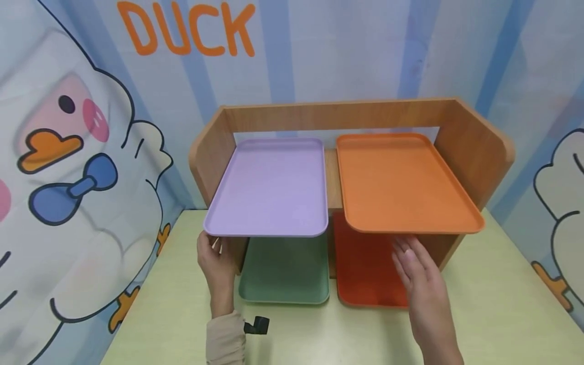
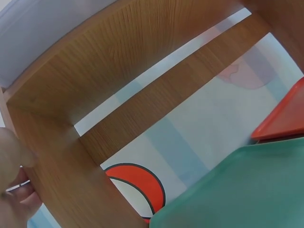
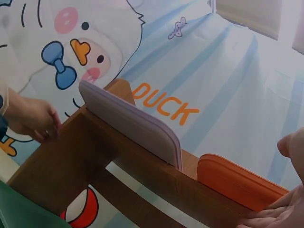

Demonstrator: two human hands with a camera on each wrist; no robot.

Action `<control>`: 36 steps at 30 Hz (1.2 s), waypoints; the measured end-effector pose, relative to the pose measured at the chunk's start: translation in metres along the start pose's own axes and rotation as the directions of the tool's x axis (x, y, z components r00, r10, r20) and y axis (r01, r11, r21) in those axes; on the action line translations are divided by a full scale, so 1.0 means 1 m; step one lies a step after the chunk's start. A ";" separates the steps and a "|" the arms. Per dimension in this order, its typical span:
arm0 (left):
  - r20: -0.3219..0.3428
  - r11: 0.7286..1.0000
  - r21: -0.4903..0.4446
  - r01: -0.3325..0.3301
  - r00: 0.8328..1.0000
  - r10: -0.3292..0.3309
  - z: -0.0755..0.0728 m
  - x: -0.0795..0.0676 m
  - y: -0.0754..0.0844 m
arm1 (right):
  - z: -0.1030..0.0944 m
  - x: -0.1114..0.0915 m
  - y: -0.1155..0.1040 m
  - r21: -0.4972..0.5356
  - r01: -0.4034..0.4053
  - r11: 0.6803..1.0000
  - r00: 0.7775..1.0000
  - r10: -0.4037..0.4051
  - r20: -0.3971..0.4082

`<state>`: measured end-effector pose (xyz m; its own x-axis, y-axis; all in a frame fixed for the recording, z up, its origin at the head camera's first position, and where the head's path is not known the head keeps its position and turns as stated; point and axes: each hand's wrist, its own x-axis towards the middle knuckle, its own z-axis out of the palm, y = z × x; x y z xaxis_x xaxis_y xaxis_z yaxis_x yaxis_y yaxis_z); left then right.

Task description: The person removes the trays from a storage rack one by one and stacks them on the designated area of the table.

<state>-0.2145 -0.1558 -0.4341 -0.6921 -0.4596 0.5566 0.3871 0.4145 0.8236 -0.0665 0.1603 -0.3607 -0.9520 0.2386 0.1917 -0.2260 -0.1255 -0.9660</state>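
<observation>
A two-level wooden shelf (image 1: 337, 115) carries a lilac tray (image 1: 274, 187) on its upper left and an orange tray (image 1: 406, 182) on its upper right. Beneath them lie a green tray (image 1: 285, 274) and a red tray (image 1: 369, 274). My left hand (image 1: 216, 268) is by the shelf's left side panel (image 2: 52, 166), below the lilac tray's front corner, fingers loosely bent. Close under the orange tray's front edge is my right hand (image 1: 422, 289), its fingers extended and their tips partly hidden. In the right wrist view, its fingers overlap the shelf's front edge beside the orange tray.
The shelf stands on a pale yellow-green table (image 1: 155, 304). Behind it hangs a blue striped backdrop (image 1: 347, 50) with duck drawings and orange lettering. A small black piece (image 1: 257, 325) sticks out beside my left sleeve (image 1: 225, 339).
</observation>
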 end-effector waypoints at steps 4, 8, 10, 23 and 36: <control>-0.004 1.000 -0.005 -0.008 1.000 0.008 -0.001 0.001 -0.004 | 0.001 0.002 -0.001 0.116 -0.012 0.993 1.000 0.013 -0.010; -0.006 0.999 0.030 -0.018 1.000 0.018 -0.007 0.001 -0.009 | 0.004 -0.001 0.001 0.231 -0.025 0.973 0.999 0.032 -0.028; 0.006 0.999 0.046 -0.021 1.000 0.021 -0.011 0.001 -0.010 | 0.006 -0.003 0.003 0.282 -0.034 0.959 0.998 0.048 -0.041; 0.025 0.990 0.125 -0.068 0.998 0.066 -0.036 0.015 -0.015 | 0.028 -0.006 0.013 0.511 -0.059 0.858 0.984 0.137 -0.117; -0.014 0.999 0.041 -0.034 0.999 0.035 0.000 0.004 -0.010 | 0.003 0.023 0.003 0.599 0.045 0.800 0.996 0.013 -0.093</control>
<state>-0.2215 -0.1618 -0.4398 -0.6696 -0.4561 0.5862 0.3853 0.4615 0.7991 -0.0894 0.1625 -0.3591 -0.9317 0.3250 0.1621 -0.3472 -0.6663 -0.6599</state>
